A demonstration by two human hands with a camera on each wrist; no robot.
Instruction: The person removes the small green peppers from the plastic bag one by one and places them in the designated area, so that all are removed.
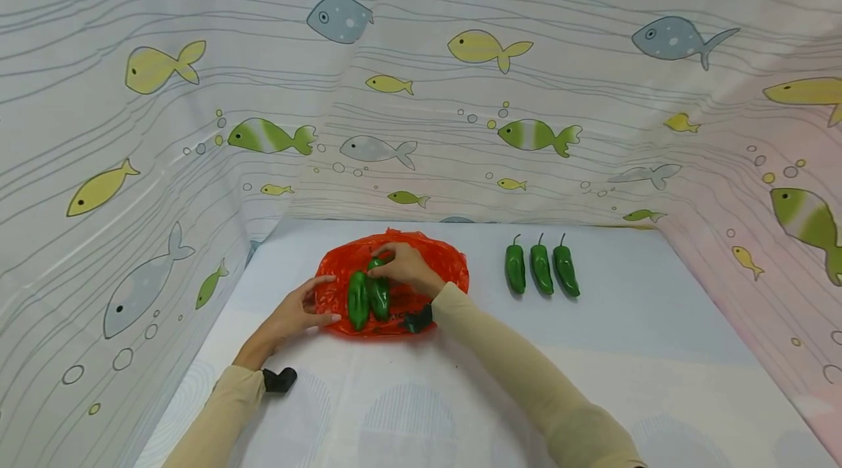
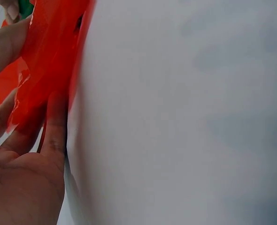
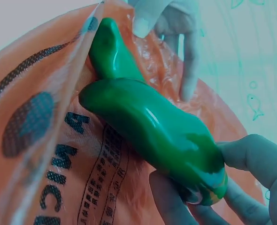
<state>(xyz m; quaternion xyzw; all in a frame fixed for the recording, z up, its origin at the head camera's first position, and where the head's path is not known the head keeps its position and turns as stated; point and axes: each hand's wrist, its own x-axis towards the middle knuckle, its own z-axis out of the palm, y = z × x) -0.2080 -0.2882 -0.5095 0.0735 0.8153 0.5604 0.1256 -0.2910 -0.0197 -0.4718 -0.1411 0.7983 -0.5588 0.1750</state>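
Note:
A red plastic bag lies spread on the table, dark print showing on it in the right wrist view. Two glossy green chili peppers are side by side on the bag. My right hand pinches the right-hand pepper near its far end, thumb and fingertips around it in the right wrist view. The other pepper lies just left of it. At the bag's left edge, my left hand holds the plastic, with thumb and fingers on either side of it in the left wrist view.
To the right of the bag, three green peppers lie in a row with their stems pointing away. The white table has fish-printed curtains at its back and sides.

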